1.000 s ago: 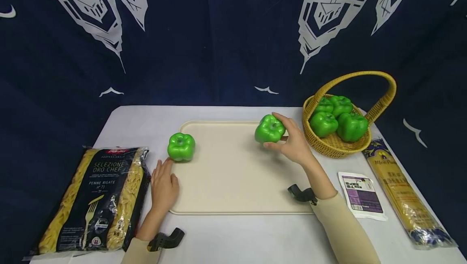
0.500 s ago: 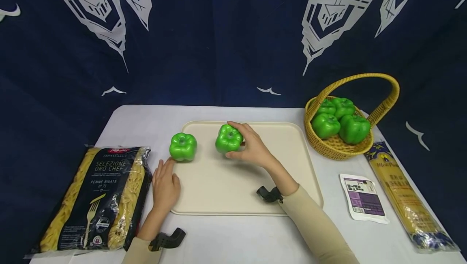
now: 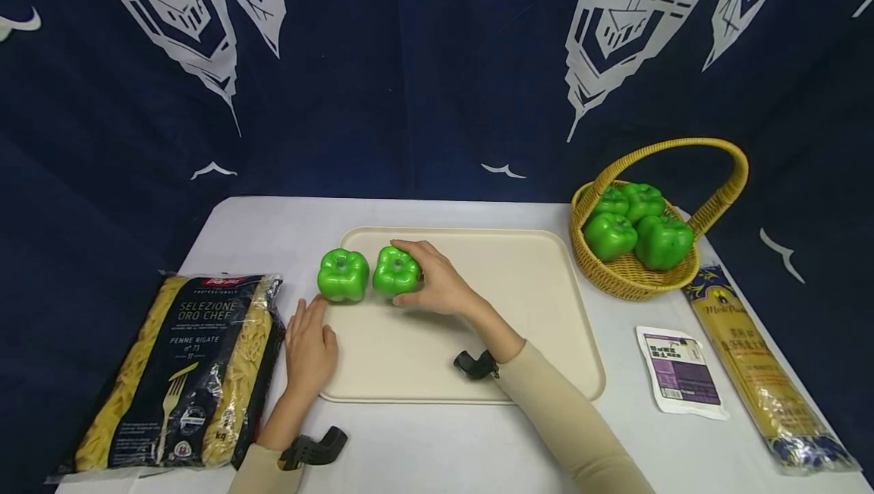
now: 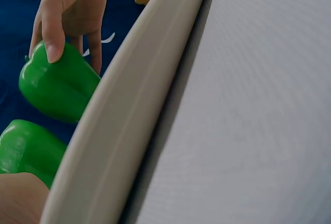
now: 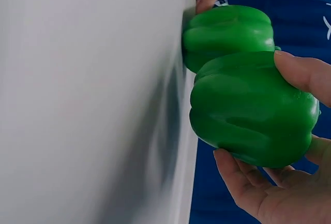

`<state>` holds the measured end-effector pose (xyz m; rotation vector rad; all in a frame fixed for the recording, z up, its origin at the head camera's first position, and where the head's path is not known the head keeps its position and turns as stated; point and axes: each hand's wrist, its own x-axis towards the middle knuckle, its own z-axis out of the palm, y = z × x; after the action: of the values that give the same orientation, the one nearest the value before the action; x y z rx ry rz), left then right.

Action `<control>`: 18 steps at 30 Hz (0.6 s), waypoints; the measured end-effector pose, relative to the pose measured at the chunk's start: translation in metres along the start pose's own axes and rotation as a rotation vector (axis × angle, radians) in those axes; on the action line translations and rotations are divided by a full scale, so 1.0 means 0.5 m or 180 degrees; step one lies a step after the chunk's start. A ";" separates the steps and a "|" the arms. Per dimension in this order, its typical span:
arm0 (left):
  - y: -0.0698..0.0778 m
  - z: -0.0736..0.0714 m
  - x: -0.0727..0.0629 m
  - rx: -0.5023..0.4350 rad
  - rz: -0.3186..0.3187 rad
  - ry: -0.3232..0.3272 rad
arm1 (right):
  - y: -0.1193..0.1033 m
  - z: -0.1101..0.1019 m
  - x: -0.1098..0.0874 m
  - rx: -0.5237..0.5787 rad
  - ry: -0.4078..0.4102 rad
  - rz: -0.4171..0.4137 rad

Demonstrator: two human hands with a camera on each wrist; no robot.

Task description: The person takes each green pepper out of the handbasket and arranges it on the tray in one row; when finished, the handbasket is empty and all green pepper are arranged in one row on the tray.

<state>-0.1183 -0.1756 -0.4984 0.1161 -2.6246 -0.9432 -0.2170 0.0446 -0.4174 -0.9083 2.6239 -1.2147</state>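
Observation:
My right hand (image 3: 437, 280) grips a glossy green bell pepper (image 3: 396, 272) over the upper left of the beige tray (image 3: 492, 319). In the right wrist view, the thumb and fingers close round this held pepper (image 5: 253, 113), its lower side near the tray. Just left of it, a second green bell pepper (image 3: 343, 275) stands at the tray's left edge, a narrow gap between the two in the head view. My left hand (image 3: 310, 346) rests at that left edge, fingers extended, fingertips right by the second pepper. The left wrist view shows the held pepper (image 4: 59, 87) slightly tilted.
At the back right stands a wicker basket (image 3: 614, 279) with a tall handle and several green peppers (image 3: 662, 242). A white-and-purple packet (image 3: 683, 371) and a long pasta bag (image 3: 758, 365) lie at right. A large penne bag (image 3: 180, 372) lies at left beside my left hand.
My right hand has carried its bell pepper leftward across the tray, from near the basket to beside the other pepper, and lower. My left hand stays in place.

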 end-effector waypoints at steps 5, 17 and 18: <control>-0.001 0.001 0.000 -0.0014 0.0001 0.0013 | 0.004 0.010 0.006 0.0020 -0.0079 0.0049; -0.001 0.001 0.001 -0.0005 0.0046 0.0038 | 0.011 0.021 0.017 0.0167 -0.0121 0.0110; -0.002 0.002 0.001 -0.0006 0.0052 0.0045 | 0.012 0.023 0.018 0.0179 -0.0124 0.0112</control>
<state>-0.1190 -0.1758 -0.4995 0.1003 -2.6076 -0.9361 -0.2231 0.0351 -0.4280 -0.8635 2.5509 -1.2429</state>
